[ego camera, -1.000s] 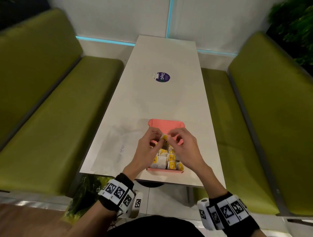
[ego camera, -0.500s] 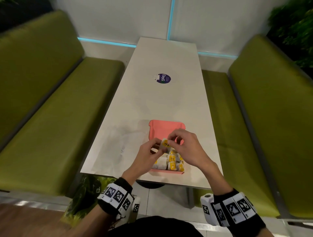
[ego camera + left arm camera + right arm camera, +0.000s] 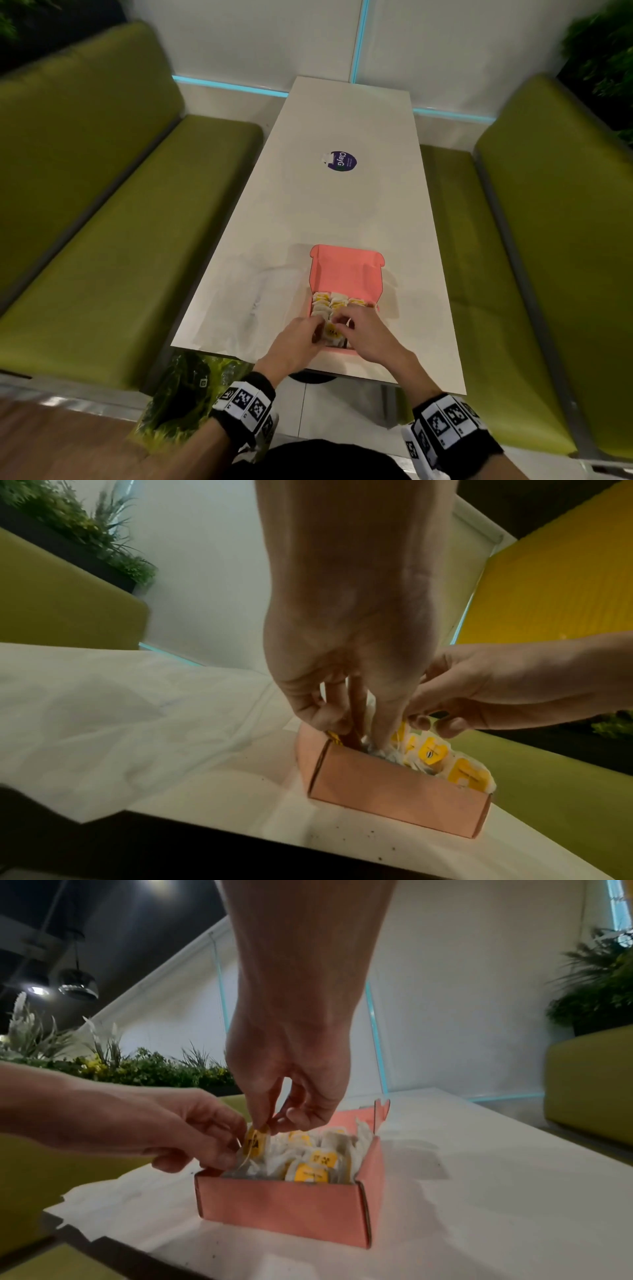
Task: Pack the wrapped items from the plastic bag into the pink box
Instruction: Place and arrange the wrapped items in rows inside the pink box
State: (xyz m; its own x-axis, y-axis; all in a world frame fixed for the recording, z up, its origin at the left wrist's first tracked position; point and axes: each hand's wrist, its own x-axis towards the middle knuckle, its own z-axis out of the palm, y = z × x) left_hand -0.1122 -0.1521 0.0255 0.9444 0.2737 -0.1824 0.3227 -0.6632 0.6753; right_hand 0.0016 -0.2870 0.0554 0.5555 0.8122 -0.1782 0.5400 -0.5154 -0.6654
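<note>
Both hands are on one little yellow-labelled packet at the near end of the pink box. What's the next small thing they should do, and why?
Probably press the packet down into the near-left corner of the pink box, then let go. The right hand and the left hand both pinch it, and it stands taller than the packed packets beside it.

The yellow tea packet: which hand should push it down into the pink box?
Probably the right hand: it pinches the packet from above, while the left hand steadies its side at the pink box corner.
</note>
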